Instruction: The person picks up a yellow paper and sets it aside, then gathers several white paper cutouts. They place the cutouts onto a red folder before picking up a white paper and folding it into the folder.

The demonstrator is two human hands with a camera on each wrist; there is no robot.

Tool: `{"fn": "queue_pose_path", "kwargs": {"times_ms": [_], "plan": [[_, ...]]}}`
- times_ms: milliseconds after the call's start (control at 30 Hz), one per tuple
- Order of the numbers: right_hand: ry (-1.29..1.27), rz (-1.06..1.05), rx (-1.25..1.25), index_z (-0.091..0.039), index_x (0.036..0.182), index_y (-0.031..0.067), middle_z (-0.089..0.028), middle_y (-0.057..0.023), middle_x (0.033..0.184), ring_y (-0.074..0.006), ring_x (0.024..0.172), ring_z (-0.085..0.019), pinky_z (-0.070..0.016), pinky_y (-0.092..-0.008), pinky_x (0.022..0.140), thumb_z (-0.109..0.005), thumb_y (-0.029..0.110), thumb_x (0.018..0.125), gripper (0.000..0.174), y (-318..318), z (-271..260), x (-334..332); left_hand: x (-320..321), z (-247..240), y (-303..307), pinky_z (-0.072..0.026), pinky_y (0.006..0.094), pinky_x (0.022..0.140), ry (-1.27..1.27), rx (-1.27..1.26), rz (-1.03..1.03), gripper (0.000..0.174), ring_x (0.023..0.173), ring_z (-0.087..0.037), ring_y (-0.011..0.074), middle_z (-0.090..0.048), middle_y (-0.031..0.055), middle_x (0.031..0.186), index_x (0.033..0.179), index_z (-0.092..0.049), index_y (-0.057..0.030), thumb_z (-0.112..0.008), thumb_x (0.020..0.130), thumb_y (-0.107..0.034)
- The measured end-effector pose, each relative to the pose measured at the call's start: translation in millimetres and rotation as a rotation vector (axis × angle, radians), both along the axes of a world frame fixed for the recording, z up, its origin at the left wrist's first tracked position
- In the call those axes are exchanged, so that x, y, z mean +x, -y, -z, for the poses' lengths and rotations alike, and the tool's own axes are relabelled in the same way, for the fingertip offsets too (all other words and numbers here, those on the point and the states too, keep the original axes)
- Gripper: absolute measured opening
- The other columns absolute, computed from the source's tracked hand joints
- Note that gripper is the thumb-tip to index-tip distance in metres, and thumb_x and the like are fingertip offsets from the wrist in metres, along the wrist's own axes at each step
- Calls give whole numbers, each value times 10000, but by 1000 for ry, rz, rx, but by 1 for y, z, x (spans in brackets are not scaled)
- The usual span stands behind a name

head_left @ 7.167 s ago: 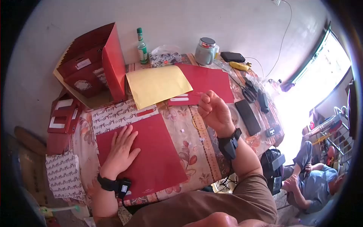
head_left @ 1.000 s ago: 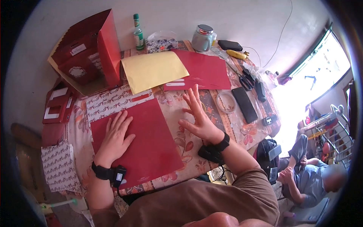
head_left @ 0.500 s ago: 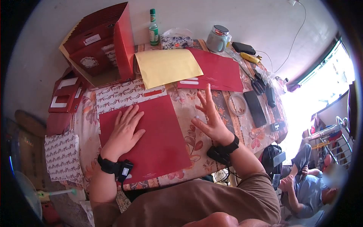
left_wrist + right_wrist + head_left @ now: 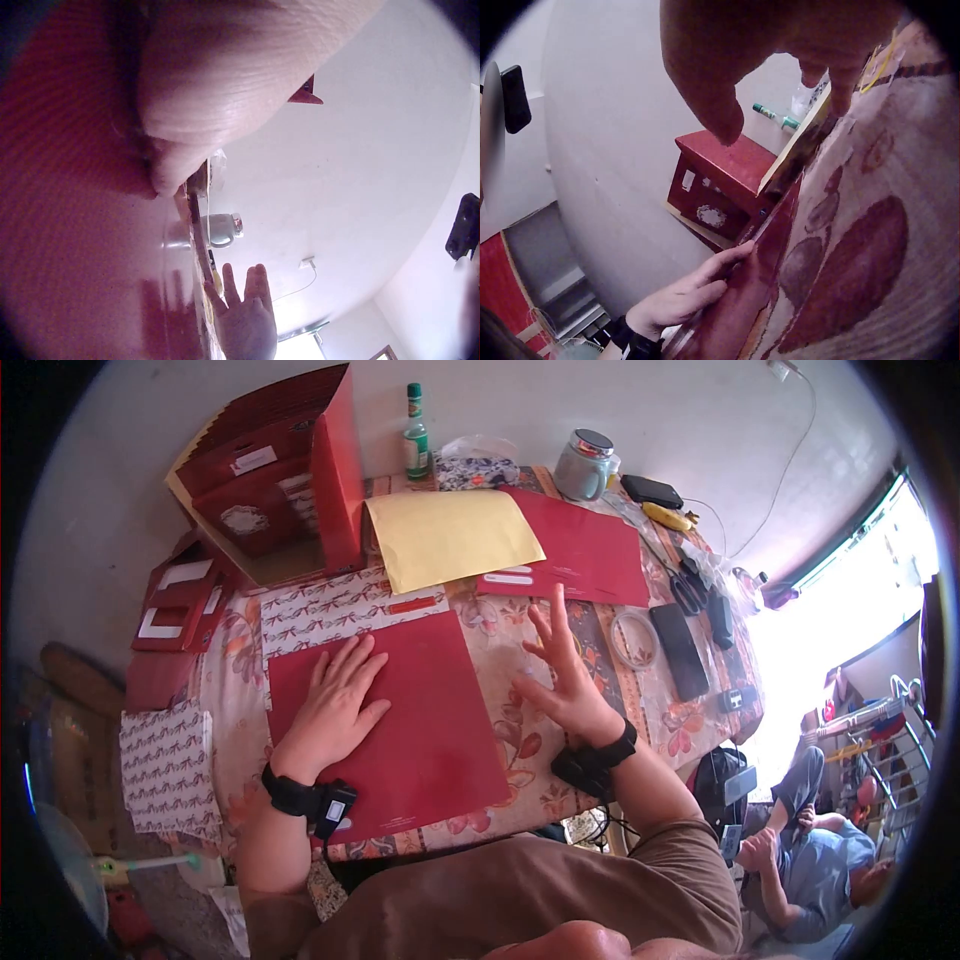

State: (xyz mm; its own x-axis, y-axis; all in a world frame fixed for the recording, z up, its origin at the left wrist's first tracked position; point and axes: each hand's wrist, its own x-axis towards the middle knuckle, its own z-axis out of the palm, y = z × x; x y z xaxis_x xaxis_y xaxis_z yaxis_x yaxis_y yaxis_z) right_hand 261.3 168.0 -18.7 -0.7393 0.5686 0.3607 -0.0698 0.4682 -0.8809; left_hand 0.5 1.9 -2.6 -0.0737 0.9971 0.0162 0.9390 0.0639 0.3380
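Note:
My left hand point(image 4: 338, 705) lies flat with spread fingers on a large red sheet point(image 4: 430, 730) near the table's front. In the right wrist view the same left hand point(image 4: 686, 296) rests on the red surface. To the right of the sheet is my right hand point(image 4: 572, 680), its fingers spread and nothing held. The left wrist view shows the right hand point(image 4: 246, 326) raised with fingers apart. Under the sheet's upper edge lies patterned white paper point(image 4: 310, 610) with a small red label point(image 4: 412, 603).
Behind stand a red box with compartments point(image 4: 340, 470), a green bottle point(image 4: 415, 445) and a lidded mug point(image 4: 584, 465). A yellow sheet point(image 4: 450, 540) overlaps another red sheet point(image 4: 600, 555). At right lie scissors point(image 4: 688, 592), a tape roll point(image 4: 634, 638) and a black case point(image 4: 680, 652). A person point(image 4: 830, 860) sits at far right.
Since the earliest frame, my right hand has gone from curled fingers to spread ones. My left hand stays on the red sheet. The head view has shifted slightly over the last second.

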Motion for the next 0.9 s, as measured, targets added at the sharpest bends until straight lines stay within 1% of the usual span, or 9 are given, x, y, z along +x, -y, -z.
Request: {"fn": "queue_pose_path", "kwargs": {"times_ms": [133,267,367,433,467,533,633,767,900], "plan": [[-34,-15,-43,67,1483,134,154,-176,1525,-339,1407,-140,-357,-464,1029,-657,58,809,992,-1,2,0,-1,0,0,-148,464,1140,-7,-3,11,550,1403,-182,267,-249,142,1493,1353,-390,-40,-589,871,-216],[36,32,110,5,1490,126,147,-174,1527,-334,1404,-158,-367,-448,1024,-657,56,810,952,0,0,2,-2,0,1,-150,465,1138,-19,-5,15,554,1404,-179,270,-243,141,1496,1361,-382,-44,-575,880,-237],[54,50,91,-98,1488,108,45,-199,1535,-338,1401,-172,-360,-430,1032,-656,88,818,872,2,-3,2,-3,1,2,-154,466,1135,-22,-4,18,553,1404,-178,274,-242,139,1497,1365,-377,-46,-566,888,-252],[243,5,299,-321,1423,65,-168,-224,1508,-357,1386,-217,-351,-430,1038,-658,113,813,699,0,-7,3,-4,3,2,-156,467,1133,-22,20,35,541,1402,-182,278,-245,138,1495,1362,-379,-52,-560,895,-259],[242,-2,298,-321,1423,65,-168,-224,1508,-357,1386,-217,-351,-430,1038,-658,113,813,699,-1,-6,2,-4,4,2,-156,467,1133,-23,17,28,541,1402,-182,278,-245,138,1495,1362,-379,-52,-560,895,-259],[274,-106,368,-530,1262,36,-375,-222,1415,-380,1359,-275,-329,-440,1056,-668,122,787,502,-2,-5,0,-5,6,3,-160,466,1130,-21,56,46,536,1399,-188,281,-252,138,1491,1360,-380,-57,-556,900,-267],[271,-162,379,-608,1156,41,-442,-195,1371,-384,1332,-327,-326,-450,1060,-699,133,743,433,7,-14,-3,-5,6,3,-162,458,1129,-27,63,45,537,1397,-196,280,-259,139,1488,1361,-380,-60,-559,900,-268],[286,-295,495,-618,1153,67,-452,-166,1368,-366,1320,-351,-326,-464,1058,-731,180,715,466,8,-8,-8,-6,8,3,-170,453,1125,-18,87,41,538,1390,-213,281,-274,138,1480,1358,-386,-65,-570,892,-260],[387,-382,694,-593,1202,107,-421,-131,1402,-339,1331,-341,-272,-512,1072,-719,342,728,545,23,-19,-14,-7,9,1,-188,453,1115,-2,118,44,531,1374,-244,288,-306,135,1463,1346,-409,-75,-584,880,-259]]}}
